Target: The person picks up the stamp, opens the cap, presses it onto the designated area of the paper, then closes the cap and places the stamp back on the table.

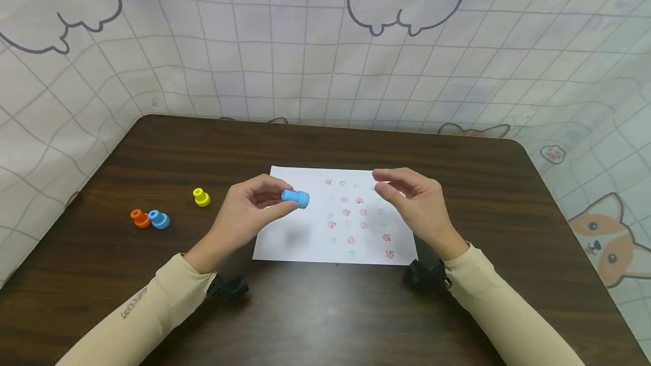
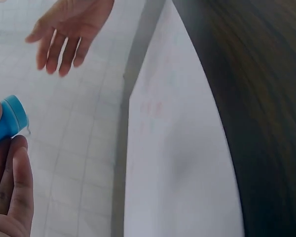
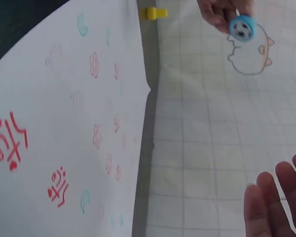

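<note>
My left hand (image 1: 244, 208) pinches a small blue toy stamp (image 1: 296, 198) between thumb and fingers, lying sideways above the left part of a white paper sheet (image 1: 274, 244). In the right wrist view, the end of this blue stamp (image 3: 242, 30) shows a black-and-white football picture. Over the paper's right side hovers my right hand (image 1: 419, 205), its fingers loosely extended and holding nothing. Red and green printed marks (image 1: 351, 212), among them flowers and characters, cover the middle and right of the sheet.
On the table's left stand a yellow stamp (image 1: 201, 197), an orange stamp (image 1: 140, 218) and another blue stamp (image 1: 159, 219), the last two side by side. The dark wooden table (image 1: 330, 321) meets a white gridded curtain (image 1: 305, 72) with cartoon dogs at the back.
</note>
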Demonstrator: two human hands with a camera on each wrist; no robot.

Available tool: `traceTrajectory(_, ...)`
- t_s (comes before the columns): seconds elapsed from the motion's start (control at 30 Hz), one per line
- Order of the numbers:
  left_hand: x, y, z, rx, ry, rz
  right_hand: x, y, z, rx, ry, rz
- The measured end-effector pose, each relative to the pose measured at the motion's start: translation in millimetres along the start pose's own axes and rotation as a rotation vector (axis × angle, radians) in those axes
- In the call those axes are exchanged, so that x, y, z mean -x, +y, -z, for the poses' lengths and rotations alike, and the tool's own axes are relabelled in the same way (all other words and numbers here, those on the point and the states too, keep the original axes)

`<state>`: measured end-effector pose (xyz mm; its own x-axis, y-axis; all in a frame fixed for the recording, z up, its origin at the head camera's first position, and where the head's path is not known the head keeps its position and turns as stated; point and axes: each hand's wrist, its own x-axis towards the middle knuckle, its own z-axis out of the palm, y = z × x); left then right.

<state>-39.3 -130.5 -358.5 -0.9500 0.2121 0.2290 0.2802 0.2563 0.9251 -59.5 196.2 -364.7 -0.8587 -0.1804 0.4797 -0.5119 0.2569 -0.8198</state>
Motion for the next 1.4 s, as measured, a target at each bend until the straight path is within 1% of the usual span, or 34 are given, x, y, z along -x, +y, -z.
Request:
traceTrajectory(0.1,7.4,-9.1,12.8,-0.035,0.013,0.039,-1,3,2,0.06,-0.006,0.001)
traceTrajectory(0.13,9.7,-12.0,16.8,-0.053,0.016,0.048,-1,4,3,0.096,-0.012,-0.006)
traceTrajectory(0.2,13.9,-17.7,24.0,-0.084,0.016,0.068,-1,6,5,0.202,-0.034,-0.019)
traceTrajectory(0.3,20.3,-25.3,34.9,-0.17,0.02,0.09,0,8,9,0.374,-0.093,-0.036)
traceTrajectory(0.4,27.1,-32.3,46.5,-0.278,0.032,0.105,1,12,14,0.507,-0.192,-0.048)
traceTrajectory(0.57,35.2,-40.6,62.9,-0.424,0.046,0.092,3,17,25,0.634,-0.411,-0.11)
traceTrajectory(0.63,37.8,-42.5,68.6,-0.472,0.048,0.082,4,18,29,0.671,-0.479,-0.121)
traceTrajectory(0.7,40.1,-43.2,73.7,-0.514,0.05,0.073,5,21,32,0.712,-0.519,-0.111)
traceTrajectory(0.8,43.0,-42.6,79.6,-0.564,0.051,0.05,8,24,36,0.786,-0.553,-0.085)
traceTrajectory(0.97,48.4,-40.1,87.5,-0.643,0.056,0.022,14,28,38,0.947,-0.62,-0.074)
traceTrajectory(1.1,52.5,-39.9,93.1,-0.678,0.053,0.036,18,27,38,1.011,-0.654,-0.074)
traceTrajectory(1.3,55.7,-40.3,101.8,-0.712,0.027,0.082,23,25,40,1.022,-0.673,-0.09)
traceTrajectory(1.4,56.3,-41.0,105.3,-0.721,0.028,0.102,24,24,42,1.026,-0.684,-0.091)
